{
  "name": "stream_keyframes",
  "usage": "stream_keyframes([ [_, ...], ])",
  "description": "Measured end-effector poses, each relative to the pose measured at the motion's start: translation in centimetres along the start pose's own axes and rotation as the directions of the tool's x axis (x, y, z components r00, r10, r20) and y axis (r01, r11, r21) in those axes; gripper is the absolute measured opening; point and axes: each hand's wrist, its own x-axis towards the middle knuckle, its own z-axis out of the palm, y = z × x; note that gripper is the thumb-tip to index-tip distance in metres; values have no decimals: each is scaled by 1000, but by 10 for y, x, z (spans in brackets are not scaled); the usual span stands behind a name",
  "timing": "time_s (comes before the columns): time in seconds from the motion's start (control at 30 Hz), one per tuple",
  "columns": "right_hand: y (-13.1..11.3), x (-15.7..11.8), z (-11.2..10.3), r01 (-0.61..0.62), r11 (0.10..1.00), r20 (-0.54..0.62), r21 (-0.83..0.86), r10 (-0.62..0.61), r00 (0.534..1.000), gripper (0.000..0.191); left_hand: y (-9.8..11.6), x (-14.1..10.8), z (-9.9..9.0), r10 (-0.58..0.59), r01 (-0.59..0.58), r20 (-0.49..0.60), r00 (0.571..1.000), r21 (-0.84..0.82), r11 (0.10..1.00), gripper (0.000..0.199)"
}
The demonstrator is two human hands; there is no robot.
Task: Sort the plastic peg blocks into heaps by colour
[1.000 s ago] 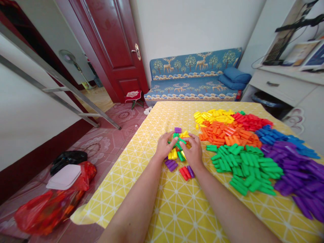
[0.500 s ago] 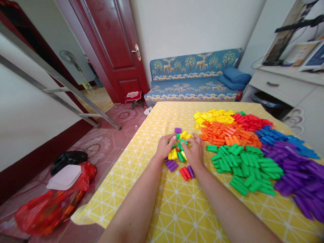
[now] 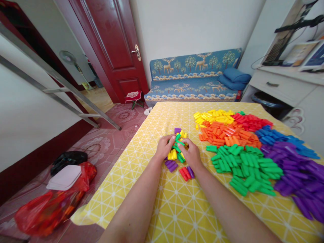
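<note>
Between my two hands lies a small mixed heap with green pieces (image 3: 178, 145) on top. My left hand (image 3: 164, 147) is closed on green pieces at the left side of the heap. From the right, my right hand (image 3: 191, 153) pinches green pieces too, its thumb close to the left one. Yellow pieces (image 3: 172, 155) and purple pieces (image 3: 171, 165) rest just below the hands. Nearer me are red pieces (image 3: 185, 173) with a purple one (image 3: 190, 171) beside them. Another purple group (image 3: 177, 130) sits beyond the heap.
Right of my hands spread piles of yellow (image 3: 215, 116), orange (image 3: 229, 133), red (image 3: 251, 121), blue (image 3: 283, 140), green (image 3: 245, 165) and purple pieces (image 3: 301, 172) on the yellow tablecloth (image 3: 177, 209). A blue sofa (image 3: 187, 88) stands past the table.
My right hand has moved slightly left, toward my left hand. The green pieces between them have been drawn together, and more yellow pieces show beyond my fingers.
</note>
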Motion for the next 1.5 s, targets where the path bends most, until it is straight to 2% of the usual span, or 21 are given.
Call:
stream_keyframes([
  [0.13, -3, -1, -3, -9, 998, 51, 66, 5, 999, 26, 2, 0, 0, -39, 40, 22, 999, -31, 999, 42],
  [0.33, -1, -1, -1, -19, 986, 74, 165, 7, 997, 25, -3, 1, 4, -94, 92, -17, 995, -82, 992, 31],
  [0.67, 1, -1, 1, -34, 984, 58, 177, 24, 998, 27, -6, 1, 6, -118, 113, -59, 991, -81, 990, 28],
  [0.83, 2, 1, 3, -52, 967, 40, 248, 43, 998, 27, -8, 2, 7, -107, 101, -77, 991, -79, 992, 28],
  [0.93, 1, 3, 2, 4, 967, -40, 256, 6, 999, 24, -7, 2, 6, -109, 102, -87, 990, -78, 992, 28],
  [1.07, -1, 6, -2, 132, 984, -202, 118, -106, 974, 20, -5, 1, 3, -87, 76, -94, 992, -111, 991, 29],
  [1.17, -1, 6, -5, 109, 990, -233, 92, -85, 969, 22, -1, 0, 2, -35, 27, -60, 998, -132, 991, 29],
  [1.37, 2, 5, -1, 27, 930, -170, 367, 39, 985, 27, 1, 0, 4, -6, 11, 31, 999, -154, 988, 27],
  [1.5, 2, 5, 2, 8, 892, -143, 452, 63, 988, 28, 0, -1, 5, 16, -9, 55, 998, -120, 993, 25],
])
